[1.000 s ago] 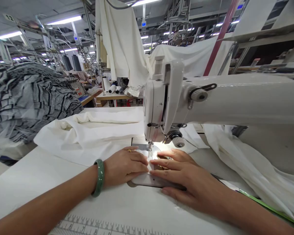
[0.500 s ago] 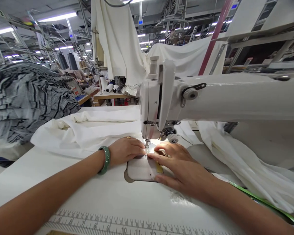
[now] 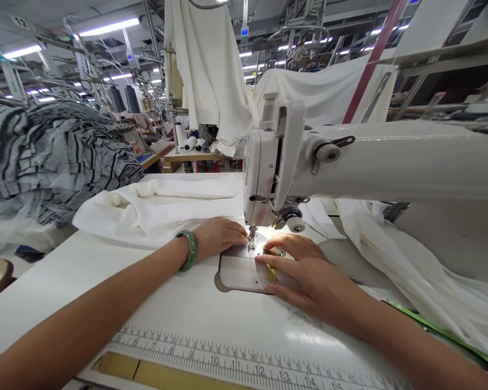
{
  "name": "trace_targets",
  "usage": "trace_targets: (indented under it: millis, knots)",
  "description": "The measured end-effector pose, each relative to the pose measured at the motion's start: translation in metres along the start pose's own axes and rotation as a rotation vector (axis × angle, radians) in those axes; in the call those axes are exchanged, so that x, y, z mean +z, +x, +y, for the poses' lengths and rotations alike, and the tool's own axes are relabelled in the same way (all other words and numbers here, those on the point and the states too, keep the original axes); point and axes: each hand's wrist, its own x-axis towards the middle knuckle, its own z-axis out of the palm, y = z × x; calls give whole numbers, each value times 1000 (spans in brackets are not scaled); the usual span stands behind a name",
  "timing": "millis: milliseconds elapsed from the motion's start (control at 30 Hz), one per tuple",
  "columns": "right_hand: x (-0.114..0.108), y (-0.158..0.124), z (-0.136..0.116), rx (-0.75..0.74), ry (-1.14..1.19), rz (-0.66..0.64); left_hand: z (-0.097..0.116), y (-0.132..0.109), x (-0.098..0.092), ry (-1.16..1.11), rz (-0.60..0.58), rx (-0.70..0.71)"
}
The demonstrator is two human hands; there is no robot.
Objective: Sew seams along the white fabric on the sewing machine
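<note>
My left hand (image 3: 219, 236), with a green bangle (image 3: 189, 249) on the wrist, lies flat on the table, its fingertips against the presser foot (image 3: 252, 236) of a white sewing machine (image 3: 276, 162). My right hand (image 3: 305, 270) rests flat on the machine's metal plate (image 3: 238, 272) just right of the needle, thumb beside a small yellow piece (image 3: 271, 272). Both hands' fingers are stretched toward the needle under the machine's lamp. Whatever lies under the fingertips is too small to make out. White fabric (image 3: 154, 208) is bunched behind my left hand.
A printed ruler (image 3: 228, 364) runs along the table's near edge. More white cloth (image 3: 410, 271) drapes off the right, under the machine arm. A heap of grey striped fabric (image 3: 52, 157) stands at the left. Hanging white cloth and other workstations fill the background.
Both hands have slid forward along the plate to the needle, uncovering the near part of the plate. My view has shifted, so more of the ruler shows.
</note>
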Motion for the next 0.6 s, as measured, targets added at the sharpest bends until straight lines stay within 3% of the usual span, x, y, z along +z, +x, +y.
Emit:
trace_targets:
  millis: [300,500,600]
  knots:
    - [3,-3,3,-59,-28,85,10,-2,-7,52,-137,-120]
    - [17,-5,2,-219,-59,335,31,-14,-13,236,-116,-257]
    - [28,10,-11,-137,102,352,51,-27,-25,213,-72,-261]
